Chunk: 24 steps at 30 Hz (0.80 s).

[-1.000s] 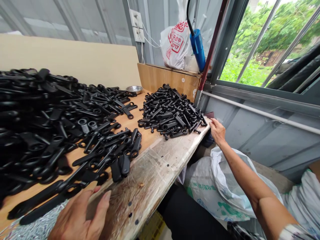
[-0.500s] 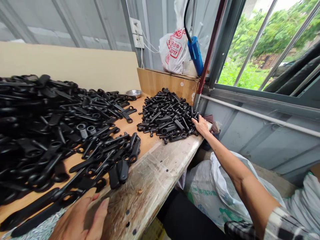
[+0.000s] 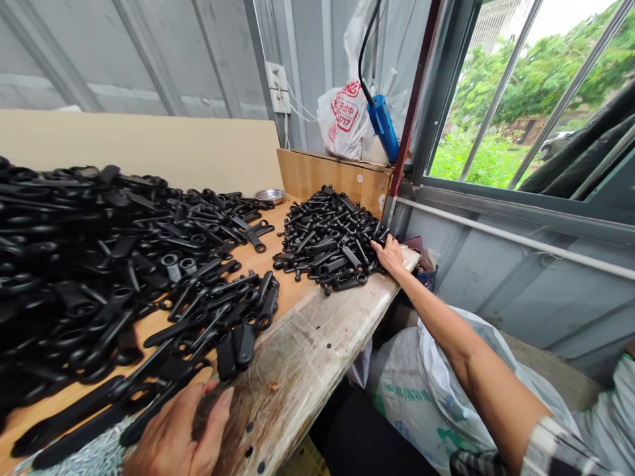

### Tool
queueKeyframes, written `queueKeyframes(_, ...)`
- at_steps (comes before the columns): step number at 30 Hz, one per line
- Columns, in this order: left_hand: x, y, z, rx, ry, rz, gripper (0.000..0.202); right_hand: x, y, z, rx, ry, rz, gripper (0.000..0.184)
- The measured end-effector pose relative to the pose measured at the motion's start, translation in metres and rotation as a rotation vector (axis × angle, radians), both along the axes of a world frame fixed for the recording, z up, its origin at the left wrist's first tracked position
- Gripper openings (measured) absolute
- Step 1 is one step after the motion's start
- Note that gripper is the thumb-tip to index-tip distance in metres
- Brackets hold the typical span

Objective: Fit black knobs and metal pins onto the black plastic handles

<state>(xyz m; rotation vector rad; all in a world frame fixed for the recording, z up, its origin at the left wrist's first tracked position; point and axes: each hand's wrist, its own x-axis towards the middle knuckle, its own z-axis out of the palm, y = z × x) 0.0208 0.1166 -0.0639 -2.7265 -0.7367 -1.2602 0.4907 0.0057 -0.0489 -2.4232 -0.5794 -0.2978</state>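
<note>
Black forged ring-end wrenches lie in a large heap [image 3: 104, 264] across the left of the wooden bench top [image 3: 302, 337]. A smaller heap of shorter black wrenches [image 3: 327, 244] sits further right. My right hand [image 3: 389, 256] rests with its fingers apart against that heap's near edge, holding nothing. At the bottom, my left hand [image 3: 178, 430] closes around a black wrench [image 3: 208, 406], which is blurred and partly hidden by the fingers. Longer wrenches lie just beside that hand.
A small steel bowl [image 3: 270, 196] stands at the bench's back edge, before a wooden board [image 3: 332, 178]. Behind it are a printed plastic bag [image 3: 344, 119] and a blue cylinder [image 3: 383, 125]. A white woven sack [image 3: 397, 403] lies below the bench, near a barred window [image 3: 510, 99].
My right hand has moved left and now rests at the smaller heap's near edge. My left hand has closed around a dark wrench. The view has tilted slightly.
</note>
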Motion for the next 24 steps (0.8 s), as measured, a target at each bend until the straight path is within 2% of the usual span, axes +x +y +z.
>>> queueKeyframes(8, 0.001, -0.003, 0.01, 0.039, 0.063, -0.002, 0.03, 0.002, 0.025, -0.001, 0.026, -0.011, 0.01, 0.072)
queueKeyframes(14, 0.0, -0.002, 0.009, 0.029, 0.066, 0.021, 0.032, 0.002, 0.037, -0.003, 0.063, -0.014, -0.009, 0.072)
queueKeyframes(18, -0.002, -0.001, 0.009, 0.013, 0.062, 0.07, 0.031, 0.0, 0.034, -0.002, 0.131, -0.006, 0.004, 0.064)
queueKeyframes(24, -0.012, 0.002, 0.017, 0.008, -0.012, 0.2, 0.029, 0.001, 0.017, 0.002, 0.331, 0.034, -0.053, 0.052)
